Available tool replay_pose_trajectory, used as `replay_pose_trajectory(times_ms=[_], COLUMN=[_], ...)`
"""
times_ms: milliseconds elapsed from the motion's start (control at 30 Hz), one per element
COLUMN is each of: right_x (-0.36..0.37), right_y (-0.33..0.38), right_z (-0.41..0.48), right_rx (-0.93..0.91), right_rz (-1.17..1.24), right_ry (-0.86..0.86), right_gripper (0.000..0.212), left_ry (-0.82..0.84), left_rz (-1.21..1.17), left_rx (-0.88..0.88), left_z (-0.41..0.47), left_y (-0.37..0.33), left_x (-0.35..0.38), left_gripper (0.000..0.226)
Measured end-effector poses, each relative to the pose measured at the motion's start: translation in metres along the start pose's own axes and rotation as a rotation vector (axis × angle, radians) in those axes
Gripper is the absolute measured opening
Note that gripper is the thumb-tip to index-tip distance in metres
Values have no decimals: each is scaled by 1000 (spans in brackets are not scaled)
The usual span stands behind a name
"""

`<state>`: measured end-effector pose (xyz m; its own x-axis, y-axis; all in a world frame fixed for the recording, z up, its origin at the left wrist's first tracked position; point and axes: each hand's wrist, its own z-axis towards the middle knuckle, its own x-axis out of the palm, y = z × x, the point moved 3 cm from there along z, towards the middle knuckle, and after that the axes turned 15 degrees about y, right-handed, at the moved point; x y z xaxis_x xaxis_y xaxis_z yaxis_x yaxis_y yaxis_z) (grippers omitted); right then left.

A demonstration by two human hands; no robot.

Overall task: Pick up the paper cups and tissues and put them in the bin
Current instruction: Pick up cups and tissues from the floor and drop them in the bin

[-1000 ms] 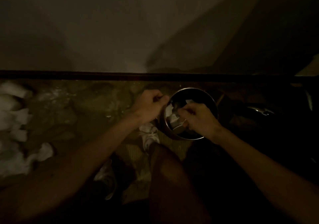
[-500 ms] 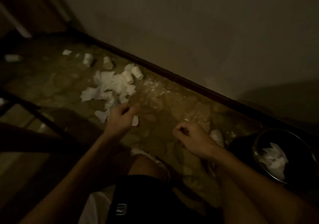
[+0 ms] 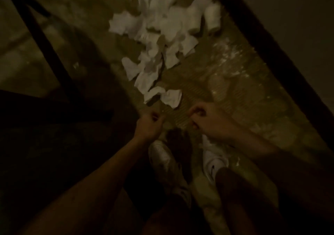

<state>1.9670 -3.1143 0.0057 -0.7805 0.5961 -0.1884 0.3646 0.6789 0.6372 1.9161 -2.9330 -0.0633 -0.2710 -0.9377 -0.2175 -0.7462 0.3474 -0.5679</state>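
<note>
Nearest to me are the person's two white trainers: the left one [image 3: 162, 159] and the right one [image 3: 214, 164], planted on the mottled yellow-brown stone floor [image 3: 222, 82]. Both sit well short of the scattered pile of crumpled white tissues [image 3: 155, 41], which I use as my marker.

Just beyond the shoes both bare forearms reach out toward the pile. The left hand [image 3: 150, 126] hangs just short of the pile's near end with its fingers curled narrow into the palm, and I see nothing white in them. The right hand [image 3: 207, 120] is level with it and a little to the right. Its fingers are curled in the same way and I can make out nothing held, though the light is poor and the picture is blurred.

The closest scrap, a small crumpled white tissue [image 3: 171, 97], lies at the pile's near tip, just ahead of the two hands and untouched. From there the tissues spread away over the floor, overlapping one another.

At the pile's far right edge two white paper cups [image 3: 213, 17] lie on their sides, side by side. Right of the pile a dark skirting strip [image 3: 271, 57] runs diagonally, with a plain pale wall [image 3: 303, 10] behind it. Left of the pile, dark slanted bars [image 3: 47, 41] cross the floor.
</note>
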Motion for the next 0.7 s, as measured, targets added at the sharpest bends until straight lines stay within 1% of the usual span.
replay_pose_trajectory(times_ms=[33,67,133,167,267,400,433,500,567,600,633,700], right_x=[-1,-2,-6,-8,-16,-25,-27,-28,-24,-19,-13,-1], right_y=[-9,-20,-32,-34,-38,-46,-48,-49,-46,-45,-44,-41], right_z=[19,39,74,90,142,200,212,233,250,256,262,270], right_rx=[20,35,68,87,89,147,158,162,129,110,85,48], right_rz=[-14,-36,-65,-63,-75,-101,-95,-94,-53,1,56,100], right_ry=[20,44,83,101,118,162,158,160,209,237,248,240], right_gripper=[15,18,23,27,38,51,52,47,35,29,26,27], left_ry=[-24,-49,-73,-84,-132,-114,-127,-183,-246,-276,-309,-383], left_rz=[-2,0,44,64,141,204,244,358,450,503,544,559], left_rx=[-26,-26,-5,1,53,99,123,178,278,334,383,467], left_z=[16,31,62,74,107,142,151,165,176,180,184,191], left_y=[6,11,19,20,21,26,30,36,40,42,45,49], left_x=[-1,-3,-8,-10,-9,-1,1,3,5,6,7,4], left_gripper=[15,24,52,61,64,83,89,97,94,88,77,54])
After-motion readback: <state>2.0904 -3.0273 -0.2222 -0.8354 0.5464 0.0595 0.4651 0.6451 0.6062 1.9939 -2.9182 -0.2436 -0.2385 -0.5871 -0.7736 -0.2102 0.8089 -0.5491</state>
